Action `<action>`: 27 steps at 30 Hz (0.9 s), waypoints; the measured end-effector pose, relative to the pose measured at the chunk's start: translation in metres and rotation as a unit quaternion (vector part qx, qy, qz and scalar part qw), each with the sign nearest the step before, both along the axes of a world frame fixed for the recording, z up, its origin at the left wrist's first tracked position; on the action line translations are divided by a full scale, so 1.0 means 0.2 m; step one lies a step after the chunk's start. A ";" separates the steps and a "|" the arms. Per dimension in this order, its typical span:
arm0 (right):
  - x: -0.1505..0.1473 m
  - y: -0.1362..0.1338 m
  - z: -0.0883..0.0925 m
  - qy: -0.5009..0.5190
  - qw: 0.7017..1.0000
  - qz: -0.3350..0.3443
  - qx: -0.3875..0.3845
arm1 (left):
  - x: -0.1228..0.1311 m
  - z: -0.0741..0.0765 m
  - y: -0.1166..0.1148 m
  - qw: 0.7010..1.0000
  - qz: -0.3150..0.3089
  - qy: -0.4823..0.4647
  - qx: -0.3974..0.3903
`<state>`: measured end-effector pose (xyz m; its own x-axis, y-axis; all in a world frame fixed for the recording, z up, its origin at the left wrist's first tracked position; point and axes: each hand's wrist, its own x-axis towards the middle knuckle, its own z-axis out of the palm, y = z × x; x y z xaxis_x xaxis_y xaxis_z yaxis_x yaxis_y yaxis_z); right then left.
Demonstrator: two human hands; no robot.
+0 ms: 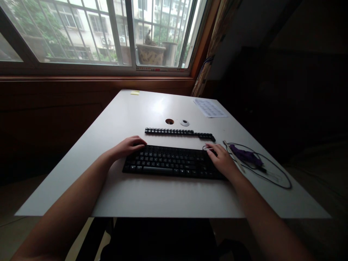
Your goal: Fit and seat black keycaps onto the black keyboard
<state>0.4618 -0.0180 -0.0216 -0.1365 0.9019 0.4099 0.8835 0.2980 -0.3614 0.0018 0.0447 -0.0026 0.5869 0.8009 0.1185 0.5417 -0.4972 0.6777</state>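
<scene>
A black keyboard [163, 162] lies on the white desk in front of me, its front edge towards me. My left hand [129, 145] is closed on its far left corner, the thumb near the top side and the fingers at the back edge. At the far right part, my right hand [220, 159] is bent over the keys, with thumb and fingers around the back edge. A thin loop and a small pale thing show by the right fingertips, too small to name. Behind the keyboard, rows of loose black keycaps [170, 131] stand lined up.
Right of the keyboard lie a coiled black cable [284, 186], a purple cloth [244, 155] and a thin pale stick [234, 156]. Farther back are a cable hole [169, 121], a round white ring [185, 123], printed sheets [210, 108] and yellow sticky notes [135, 92].
</scene>
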 end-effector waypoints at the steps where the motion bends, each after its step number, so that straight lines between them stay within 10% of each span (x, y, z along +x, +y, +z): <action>1: 0.01 0.03 0.00 -0.013 1.000 -0.003 0.005 | 0.00 0.00 0.00 1.000 0.001 -0.001 -0.001; 11: 0.06 0.31 -0.02 -0.166 0.984 -0.066 -0.005 | -0.02 -0.03 0.01 0.999 0.000 -0.038 -0.032; 27: 0.10 0.35 -0.06 -0.132 0.991 -0.019 -0.009 | 0.00 0.02 -0.01 1.000 0.004 -0.012 -0.020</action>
